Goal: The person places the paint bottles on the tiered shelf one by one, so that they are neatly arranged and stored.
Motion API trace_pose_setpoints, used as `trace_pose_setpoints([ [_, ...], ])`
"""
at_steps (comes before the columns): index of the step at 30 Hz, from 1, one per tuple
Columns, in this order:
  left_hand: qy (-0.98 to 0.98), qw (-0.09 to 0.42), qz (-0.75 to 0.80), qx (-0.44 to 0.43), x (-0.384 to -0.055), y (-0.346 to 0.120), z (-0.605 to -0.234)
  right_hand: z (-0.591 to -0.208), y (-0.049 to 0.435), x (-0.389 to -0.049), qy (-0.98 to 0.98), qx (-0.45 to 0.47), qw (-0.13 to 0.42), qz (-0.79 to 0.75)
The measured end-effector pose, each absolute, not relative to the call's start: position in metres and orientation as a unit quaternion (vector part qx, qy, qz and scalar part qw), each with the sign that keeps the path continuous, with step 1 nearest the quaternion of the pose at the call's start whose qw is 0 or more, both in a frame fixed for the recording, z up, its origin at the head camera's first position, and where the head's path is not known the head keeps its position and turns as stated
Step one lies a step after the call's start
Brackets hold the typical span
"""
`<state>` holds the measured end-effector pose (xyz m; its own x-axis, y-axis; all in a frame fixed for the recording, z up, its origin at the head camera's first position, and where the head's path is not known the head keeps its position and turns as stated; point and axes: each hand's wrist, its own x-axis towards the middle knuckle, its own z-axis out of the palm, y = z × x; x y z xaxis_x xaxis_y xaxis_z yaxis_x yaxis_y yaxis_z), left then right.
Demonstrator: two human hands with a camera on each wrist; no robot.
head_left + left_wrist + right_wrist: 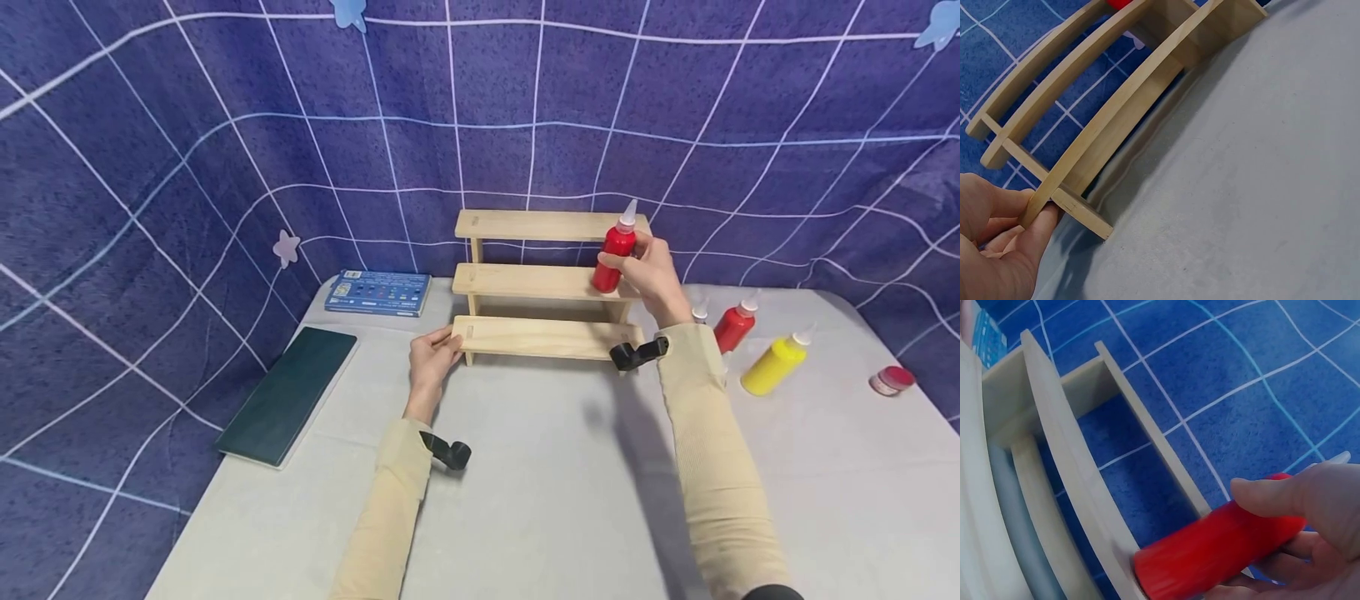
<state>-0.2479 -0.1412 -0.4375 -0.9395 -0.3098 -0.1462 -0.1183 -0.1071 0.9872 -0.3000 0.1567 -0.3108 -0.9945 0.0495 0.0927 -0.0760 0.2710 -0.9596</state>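
Observation:
A three-tier wooden shelf (540, 282) stands at the back of the table. My left hand (433, 360) pinches the left end of its lowest board, thumb on top and fingers below, as the left wrist view (997, 231) also shows. With my right hand (651, 271) I grip a red squeeze bottle (617, 250) with a white pointed nozzle. The bottle is upright, its base right at the right end of the middle board (525, 281). In the right wrist view the thumb lies along the red bottle (1210, 550), and the other fingers are partly hidden behind it.
Right of the shelf are another red bottle (733, 327), a yellow bottle (774, 365) and a small red-lidded jar (892, 381). Another bottle is partly hidden by my right sleeve. On the left lie a blue box (378, 293) and a dark green book (288, 396). A blue gridded curtain (495, 100) hangs behind.

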Motion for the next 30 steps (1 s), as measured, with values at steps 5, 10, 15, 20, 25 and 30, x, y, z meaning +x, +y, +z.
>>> trace_pose_setpoints([
  [5,-0.668,0.064,-0.725,0.158,-0.247,-0.136,-0.439,-0.314,0.161,-0.3,-0.793,0.0,0.047,0.608],
  [10,-0.661,0.067,-0.731,0.155,-0.249,-0.135,-0.44,-0.314,0.16,-0.301,-0.785,0.005,0.061,0.616],
  [15,-0.659,0.074,-0.731,0.161,-0.249,-0.136,-0.441,-0.315,0.156,-0.304,-0.792,0.012,0.064,0.607],
  [20,-0.657,0.074,-0.732,0.168,-0.249,-0.138,-0.442,-0.309,0.157,-0.302,-0.797,0.008,0.049,0.602],
  [25,-0.654,0.068,-0.734,0.171,-0.25,-0.138,-0.442,-0.293,0.164,-0.289,-0.784,0.027,0.048,0.618],
  [30,-0.659,0.063,-0.729,0.172,-0.251,-0.138,-0.443,-0.279,0.177,-0.271,-0.777,0.051,0.068,0.623],
])
